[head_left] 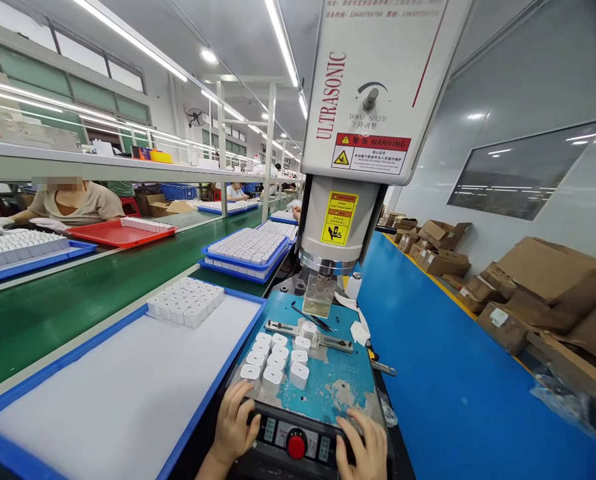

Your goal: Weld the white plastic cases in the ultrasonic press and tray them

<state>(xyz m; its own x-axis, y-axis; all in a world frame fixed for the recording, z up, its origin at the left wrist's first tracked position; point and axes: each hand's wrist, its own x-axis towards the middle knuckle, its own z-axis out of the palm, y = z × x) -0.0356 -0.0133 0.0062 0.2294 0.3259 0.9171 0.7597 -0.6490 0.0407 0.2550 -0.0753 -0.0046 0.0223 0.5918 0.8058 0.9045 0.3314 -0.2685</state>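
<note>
My left hand [234,421] rests at the front left corner of the ultrasonic machine's base, fingers loosely bent and apart, holding nothing. Its fingertips are close to the nearest white cube-shaped pieces [273,378]. At the front right corner lies my right hand [365,445], fingers spread and empty. Between the hands, a red push button [297,443] sits on the black front panel. Several white pieces stand in rows on the worn blue plate [323,387]. One white piece [309,329] sits at the metal fixture [334,342], below the machine's horn [319,293].
On the left, a blue-rimmed tray [213,393] carries a block of white pieces [185,301]. Stacked trays [245,263] stand on the green conveyor [103,300] farther back. Hex keys [312,317] lie behind the fixture. A co-worker [78,203] sits across. Cardboard boxes [553,273] line the right wall.
</note>
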